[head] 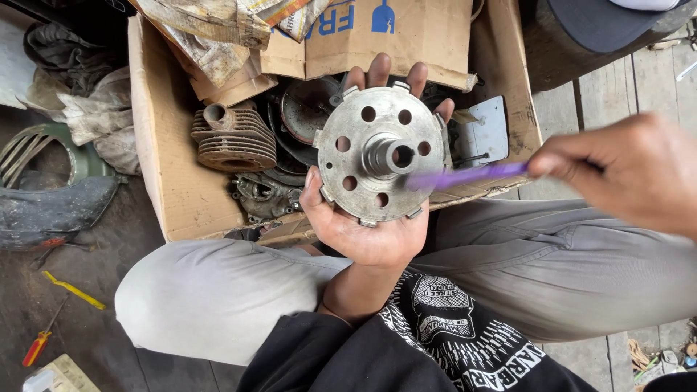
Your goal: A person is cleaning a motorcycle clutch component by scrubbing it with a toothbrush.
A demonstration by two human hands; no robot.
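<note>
Two hands on one part, mid-frame.
Left hand point(367, 229) cradles metal disc point(381, 163) face-up; right hand point(628, 174) pinches purple brush point(472, 175) on hub.

A large open cardboard box point(170, 167) sits on the floor and serves as the landmark. Its flaps stand up at the far side, with crumpled dirty paper point(210, 33) draped over them. Left of the box, the floor point(87, 327) is dark, stained concrete, littered with grey rags point(94, 109), a green metal guard point(43, 156) and a dark curved cover point(51, 210). Nearer than these, left of the box, lie a yellow strip point(72, 290) and a red-handled screwdriver point(40, 345). Right of the box, the ground turns to pale weathered planks point(646, 80) with gaps between them. Daylight is soft and even, casting weak shadows.
</note>
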